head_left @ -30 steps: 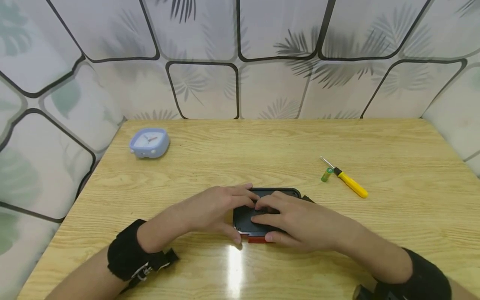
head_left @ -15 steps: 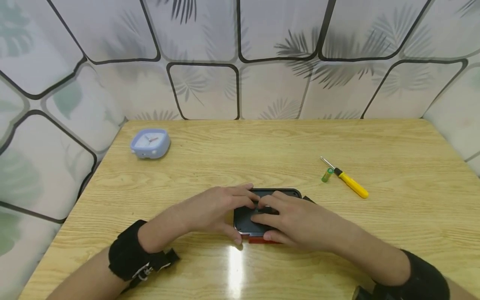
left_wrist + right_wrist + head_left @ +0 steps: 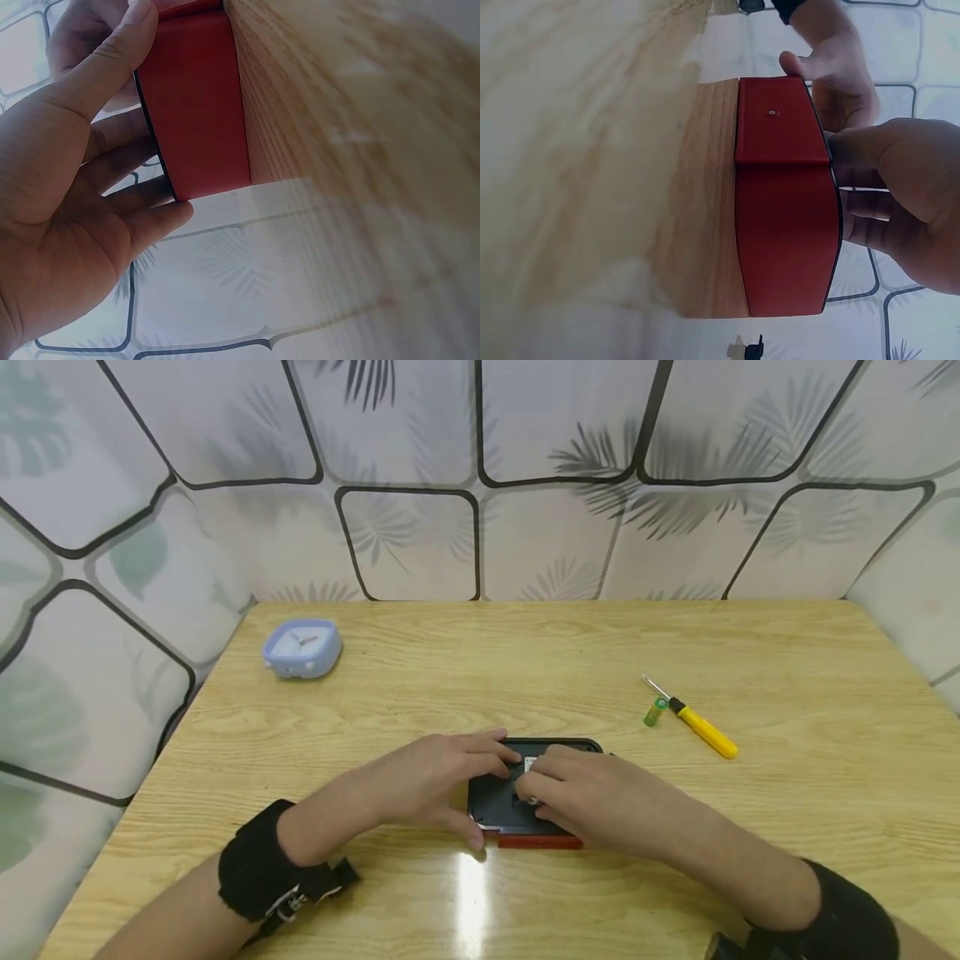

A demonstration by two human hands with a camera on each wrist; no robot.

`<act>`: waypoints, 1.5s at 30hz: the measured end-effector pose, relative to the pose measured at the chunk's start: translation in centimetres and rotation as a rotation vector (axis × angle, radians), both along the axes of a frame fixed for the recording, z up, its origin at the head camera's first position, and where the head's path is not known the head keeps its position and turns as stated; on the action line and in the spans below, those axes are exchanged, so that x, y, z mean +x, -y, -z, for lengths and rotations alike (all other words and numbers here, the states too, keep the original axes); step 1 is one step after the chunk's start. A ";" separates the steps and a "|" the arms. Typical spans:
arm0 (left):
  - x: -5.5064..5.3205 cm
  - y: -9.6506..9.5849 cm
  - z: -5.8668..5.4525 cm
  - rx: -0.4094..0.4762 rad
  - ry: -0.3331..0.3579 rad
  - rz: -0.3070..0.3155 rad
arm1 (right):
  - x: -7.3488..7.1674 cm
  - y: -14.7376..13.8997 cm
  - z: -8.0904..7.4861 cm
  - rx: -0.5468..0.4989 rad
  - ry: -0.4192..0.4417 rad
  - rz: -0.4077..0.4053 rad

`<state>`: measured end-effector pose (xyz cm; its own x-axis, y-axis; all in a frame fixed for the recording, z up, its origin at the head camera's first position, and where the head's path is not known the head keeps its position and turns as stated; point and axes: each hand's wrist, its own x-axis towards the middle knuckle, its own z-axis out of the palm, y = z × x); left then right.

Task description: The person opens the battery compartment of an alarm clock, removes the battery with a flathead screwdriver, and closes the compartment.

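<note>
A box-shaped device [image 3: 492, 793] with a black back and red sides [image 3: 196, 105] lies back-up on the table in front of me. My left hand [image 3: 450, 777] grips its left end, thumb at the near corner and fingers over the far edge. My right hand [image 3: 581, 785] is over the back, its fingers curled and pinching a small silvery piece [image 3: 533, 800] mostly hidden by them. Beside those fingers shows a white patch [image 3: 529, 763] with dark marks. From the right wrist view, the near red side [image 3: 787, 232] is plain, with a small hole on one section.
A yellow-handled screwdriver [image 3: 705, 729] lies to the right, its shaft near a small green battery [image 3: 655, 712]. At the back left stands a pale blue alarm clock [image 3: 302, 648]. The wooden table [image 3: 480, 668] meets a patterned wall covering behind.
The right hand's fingers have gone from lying extended on the black back to curled and pinching, and the thumb has left the near edge. A white patch now shows. The left hand keeps its grip.
</note>
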<state>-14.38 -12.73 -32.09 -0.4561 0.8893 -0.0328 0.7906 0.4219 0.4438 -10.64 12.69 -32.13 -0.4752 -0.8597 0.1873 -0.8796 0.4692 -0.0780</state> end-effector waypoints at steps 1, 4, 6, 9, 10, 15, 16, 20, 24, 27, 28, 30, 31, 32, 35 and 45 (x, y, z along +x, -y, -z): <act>0.0 0.0 0.0 -0.003 0.002 -0.001 | 0.0 0.0 -0.1 -0.007 0.004 -0.003; 0.0 0.0 0.0 -0.011 0.008 -0.010 | -0.1 -0.2 -0.2 -0.027 0.012 -0.011; 0.1 0.0 0.1 -0.009 0.010 -0.011 | -0.1 -0.3 -0.3 -0.037 0.003 -0.020; 0.1 0.0 0.1 -0.002 0.017 -0.015 | -0.1 -0.4 -0.4 -0.043 -0.009 -0.027; 0.1 0.0 0.1 -0.001 0.017 -0.016 | -0.2 -0.4 -0.4 -0.045 -0.010 -0.028; 0.1 0.1 0.1 0.006 0.014 -0.013 | -0.3 -0.8 -0.7 -0.052 0.018 -0.013; 0.1 0.1 0.1 0.006 0.016 -0.013 | -0.3 -0.9 -0.9 -0.052 0.032 -0.007; 0.1 0.0 0.1 0.000 0.023 -0.015 | -0.3 -1.3 -1.4 -0.054 0.088 0.013; 0.0 -0.1 0.1 -0.016 0.027 -0.020 | -0.4 -1.6 -1.7 -0.055 0.132 0.033; 0.0 -0.1 0.1 -0.024 0.021 -0.022 | -0.5 -1.9 -2.1 -0.053 0.157 0.052; 0.0 -0.1 0.1 -0.025 0.020 -0.021 | -0.5 -2.0 -2.2 -0.054 0.161 0.060; 0.0 -0.1 0.0 -0.030 0.017 -0.024 | -0.6 -2.2 -2.5 -0.053 0.170 0.079; 0.0 -0.1 0.0 -0.031 0.015 -0.024 | -0.6 -2.4 -2.7 -0.055 0.176 0.090; 0.0 -0.1 0.0 -0.030 0.009 -0.021 | -0.6 -2.5 -2.9 -0.057 0.184 0.103; 0.0 -0.1 0.1 -0.024 -0.013 -0.010 | -0.7 -2.8 -3.3 -0.047 0.190 0.141; 0.0 -0.3 0.3 -0.025 -0.099 0.039 | -1.9 -5.2 -4.6 -0.079 0.077 0.240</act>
